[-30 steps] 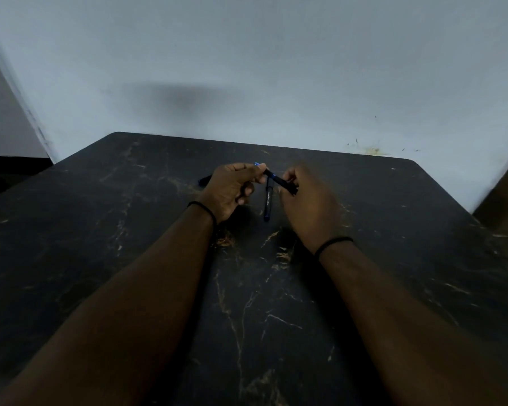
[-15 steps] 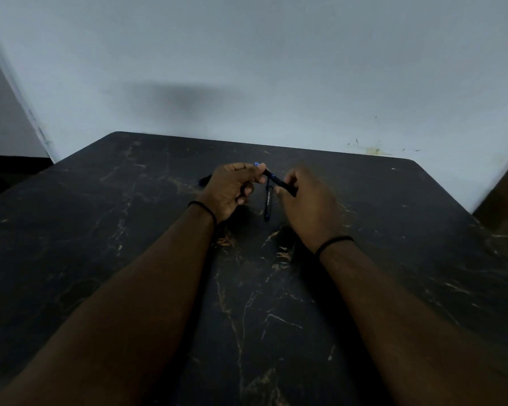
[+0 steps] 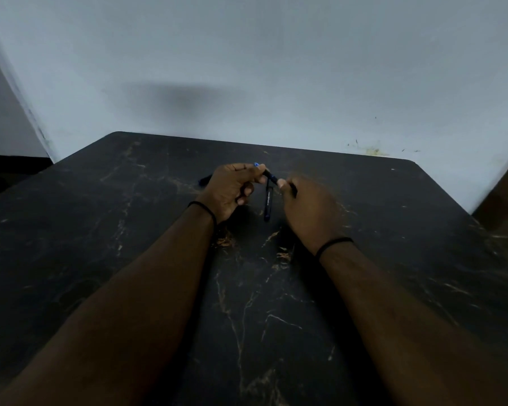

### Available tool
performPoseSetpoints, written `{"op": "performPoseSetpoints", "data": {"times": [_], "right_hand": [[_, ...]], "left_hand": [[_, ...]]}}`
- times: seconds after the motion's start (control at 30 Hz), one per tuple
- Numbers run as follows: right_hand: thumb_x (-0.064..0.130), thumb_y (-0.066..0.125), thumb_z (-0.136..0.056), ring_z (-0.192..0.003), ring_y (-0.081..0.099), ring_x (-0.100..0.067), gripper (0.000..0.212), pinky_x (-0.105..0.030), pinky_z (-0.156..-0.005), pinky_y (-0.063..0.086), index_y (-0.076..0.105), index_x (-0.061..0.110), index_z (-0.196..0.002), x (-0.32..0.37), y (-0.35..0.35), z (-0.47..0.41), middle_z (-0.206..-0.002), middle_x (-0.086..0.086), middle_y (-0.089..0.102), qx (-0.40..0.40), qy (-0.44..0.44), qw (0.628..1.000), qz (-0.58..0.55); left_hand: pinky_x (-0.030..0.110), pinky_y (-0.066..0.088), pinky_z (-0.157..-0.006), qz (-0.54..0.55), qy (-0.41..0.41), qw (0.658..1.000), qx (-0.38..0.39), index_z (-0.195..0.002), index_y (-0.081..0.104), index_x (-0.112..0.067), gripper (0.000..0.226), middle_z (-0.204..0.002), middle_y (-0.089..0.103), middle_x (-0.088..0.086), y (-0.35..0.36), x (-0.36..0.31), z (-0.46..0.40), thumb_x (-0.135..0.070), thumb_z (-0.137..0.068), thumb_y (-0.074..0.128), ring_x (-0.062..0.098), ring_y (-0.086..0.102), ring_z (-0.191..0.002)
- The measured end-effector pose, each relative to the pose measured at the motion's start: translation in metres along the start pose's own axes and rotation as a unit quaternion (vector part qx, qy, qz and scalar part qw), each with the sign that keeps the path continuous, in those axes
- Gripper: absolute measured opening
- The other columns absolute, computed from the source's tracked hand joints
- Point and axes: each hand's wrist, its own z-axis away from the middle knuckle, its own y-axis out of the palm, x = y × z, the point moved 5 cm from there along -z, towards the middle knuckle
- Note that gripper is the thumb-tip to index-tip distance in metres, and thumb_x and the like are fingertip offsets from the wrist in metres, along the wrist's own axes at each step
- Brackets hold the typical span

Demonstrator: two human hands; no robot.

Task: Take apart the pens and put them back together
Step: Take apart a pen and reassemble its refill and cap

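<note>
- Being pinched at both ends, a dark pen [image 3: 272, 179] is being held by the left hand [image 3: 230, 190] and right hand [image 3: 307, 210], mid-frame.
- Another pen [image 3: 267, 202] is lying below it on the black table [image 3: 100, 230].

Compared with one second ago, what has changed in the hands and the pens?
Almost nothing. The left hand and right hand still pinch the two ends of the dark pen above the table, hardly shifted. The second pen lies in the same place between the hands. A dark piece stays behind the left hand.
</note>
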Motion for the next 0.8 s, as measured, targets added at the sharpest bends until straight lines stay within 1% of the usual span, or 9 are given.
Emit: {"op": "performPoseSetpoints", "data": {"times": [0.1, 0.2, 0.27, 0.37, 0.47, 0.57, 0.63, 0.73, 0.8], "right_hand": [[0.049, 0.039, -0.100, -0.077, 0.061, -0.025, 0.035, -0.033, -0.067, 0.040, 0.054, 0.025, -0.080, 0.0023, -0.0007, 0.0001, -0.072, 0.008, 0.051, -0.006, 0.007, 1.000, -0.003], [0.047, 0.064, -0.088, -0.080, 0.061, -0.018, 0.023, -0.035, -0.073, 0.049, 0.054, 0.028, -0.097, -0.0012, -0.0023, 0.0009, -0.086, 0.008, 0.062, -0.011, 0.036, 0.997, -0.072], [0.037, 0.068, -0.086, -0.080, 0.060, -0.018, 0.019, -0.037, -0.074, 0.051, 0.052, 0.028, -0.088, -0.0010, -0.0019, 0.0008, -0.085, 0.007, 0.062, -0.002, 0.028, 0.998, -0.055], [0.038, 0.050, -0.098, -0.076, 0.060, -0.027, 0.033, -0.035, -0.069, 0.044, 0.046, 0.025, -0.069, 0.0033, -0.0027, 0.0003, -0.070, 0.005, 0.052, 0.010, 0.009, 1.000, -0.003], [0.044, 0.040, -0.102, -0.074, 0.058, -0.026, 0.037, -0.033, -0.067, 0.039, 0.044, 0.025, -0.070, 0.0058, -0.0045, 0.0009, -0.068, 0.008, 0.046, 0.003, 0.009, 1.000, -0.005], [0.047, 0.061, -0.090, -0.081, 0.060, -0.018, 0.020, -0.036, -0.077, 0.049, 0.054, 0.028, -0.093, 0.0014, -0.0032, 0.0017, -0.083, 0.009, 0.060, 0.011, 0.035, 0.997, -0.064], [0.036, 0.066, -0.089, -0.082, 0.060, -0.021, 0.016, -0.035, -0.075, 0.047, 0.055, 0.024, -0.092, 0.0018, -0.0026, 0.0015, -0.087, 0.004, 0.062, 0.005, 0.016, 0.998, -0.057], [0.034, 0.046, -0.102, -0.079, 0.059, -0.029, 0.027, -0.031, -0.066, 0.033, 0.050, 0.021, -0.078, 0.0050, -0.0014, 0.0006, -0.079, -0.003, 0.059, -0.003, -0.003, 1.000, -0.009], [0.040, 0.041, -0.103, -0.079, 0.059, -0.028, 0.030, -0.031, -0.066, 0.032, 0.051, 0.022, -0.081, 0.0047, -0.0007, -0.0003, -0.077, 0.002, 0.053, -0.003, 0.007, 1.000, -0.012]], "left_hand": [[0.017, 0.025, -0.033, -0.003, 0.002, 1.000, 0.001, -0.098, 0.068, 0.000, 0.017, -0.075, 0.066, 0.003, 0.0004, -0.0006, 0.0011, -0.015, -0.095, 0.061, 0.006, 0.040, -0.044], [0.017, 0.025, -0.033, -0.005, 0.004, 1.000, 0.003, -0.108, 0.065, 0.008, 0.026, -0.077, 0.066, 0.005, -0.0002, -0.0003, 0.0010, -0.015, -0.095, 0.060, 0.007, 0.040, -0.045], [0.018, 0.025, -0.033, -0.009, 0.003, 1.000, 0.002, -0.108, 0.065, 0.007, 0.026, -0.077, 0.066, 0.004, -0.0002, 0.0000, 0.0011, -0.015, -0.095, 0.061, 0.007, 0.040, -0.045], [0.018, 0.025, -0.033, -0.007, 0.001, 1.000, 0.001, -0.100, 0.067, 0.001, 0.018, -0.075, 0.067, 0.002, -0.0003, -0.0003, 0.0012, -0.015, -0.095, 0.061, 0.007, 0.040, -0.046], [0.018, 0.025, -0.034, -0.006, 0.002, 1.000, 0.001, -0.099, 0.068, 0.000, 0.017, -0.075, 0.066, 0.003, 0.0002, -0.0009, 0.0012, -0.015, -0.095, 0.061, 0.007, 0.040, -0.046], [0.018, 0.024, -0.033, -0.006, 0.001, 1.000, 0.002, -0.101, 0.067, 0.003, 0.019, -0.076, 0.065, 0.003, -0.0001, -0.0004, 0.0008, -0.015, -0.095, 0.060, 0.006, 0.040, -0.045], [0.018, 0.024, -0.033, -0.009, 0.000, 1.000, 0.001, -0.108, 0.065, 0.008, 0.027, -0.077, 0.065, 0.003, -0.0002, 0.0001, 0.0004, -0.015, -0.095, 0.061, 0.006, 0.039, -0.045], [0.018, 0.024, -0.033, -0.007, -0.002, 1.000, -0.002, -0.107, 0.065, 0.007, 0.026, -0.076, 0.065, 0.002, -0.0014, 0.0009, -0.0009, -0.016, -0.095, 0.061, 0.007, 0.039, -0.045], [0.018, 0.024, -0.033, -0.006, -0.003, 1.000, -0.002, -0.108, 0.065, 0.008, 0.028, -0.076, 0.066, 0.003, -0.0020, 0.0017, -0.0019, -0.016, -0.095, 0.061, 0.007, 0.040, -0.046]]}}
